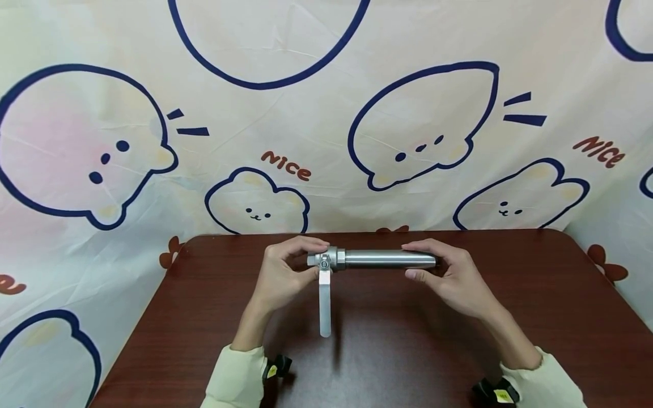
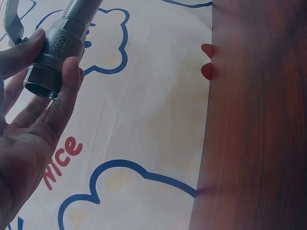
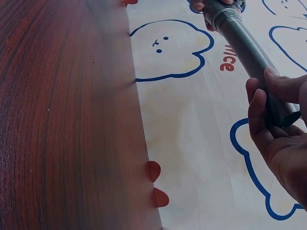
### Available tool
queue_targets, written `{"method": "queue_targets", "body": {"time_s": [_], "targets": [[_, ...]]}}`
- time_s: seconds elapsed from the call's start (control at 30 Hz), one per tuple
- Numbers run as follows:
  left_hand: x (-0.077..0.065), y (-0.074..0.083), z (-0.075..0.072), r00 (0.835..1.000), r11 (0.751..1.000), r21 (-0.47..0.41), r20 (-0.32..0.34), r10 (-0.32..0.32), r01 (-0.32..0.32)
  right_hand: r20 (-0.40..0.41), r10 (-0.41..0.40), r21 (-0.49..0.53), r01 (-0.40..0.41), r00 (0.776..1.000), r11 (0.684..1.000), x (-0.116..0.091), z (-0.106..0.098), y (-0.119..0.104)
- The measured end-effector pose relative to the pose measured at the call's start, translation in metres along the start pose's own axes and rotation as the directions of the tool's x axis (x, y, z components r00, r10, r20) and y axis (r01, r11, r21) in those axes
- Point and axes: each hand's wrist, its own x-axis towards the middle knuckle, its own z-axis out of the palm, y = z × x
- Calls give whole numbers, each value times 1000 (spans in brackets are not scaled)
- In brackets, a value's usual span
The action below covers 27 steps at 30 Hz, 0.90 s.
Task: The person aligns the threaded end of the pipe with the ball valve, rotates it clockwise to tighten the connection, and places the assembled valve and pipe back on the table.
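A metal ball valve (image 1: 334, 258) is joined to a straight steel pipe (image 1: 385, 259), and both are held level above the table. My left hand (image 1: 285, 276) grips the valve body between thumb and fingers. From the valve a flat lever handle (image 1: 325, 306) points toward me. At the pipe's far right end, my right hand (image 1: 454, 277) holds it with thumb below and fingers above. In the left wrist view, the valve's open threaded end (image 2: 44, 84) faces the camera. The pipe's open end (image 3: 287, 118) shows beside the right palm in the right wrist view.
The dark brown wooden table (image 1: 204, 340) lies beneath both hands. Behind it hangs a pale cloth (image 1: 326, 124) printed with blue-outlined cartoon shapes. Black straps with devices sit at the left wrist (image 1: 275, 367) and the right wrist (image 1: 495, 391).
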Motion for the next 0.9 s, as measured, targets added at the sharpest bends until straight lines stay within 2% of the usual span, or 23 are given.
{"method": "queue_targets", "body": {"time_s": [0.33, 0.9], "targets": [[0, 2, -1, 1000, 1000, 8, 0, -13, 13, -3, -27, -3, 27, 1000, 1000, 0, 0, -5], [0, 1, -2, 1000, 999, 37, -3, -15, 15, 29, -7, 56, 6, 1000, 998, 0, 1, -2]]}}
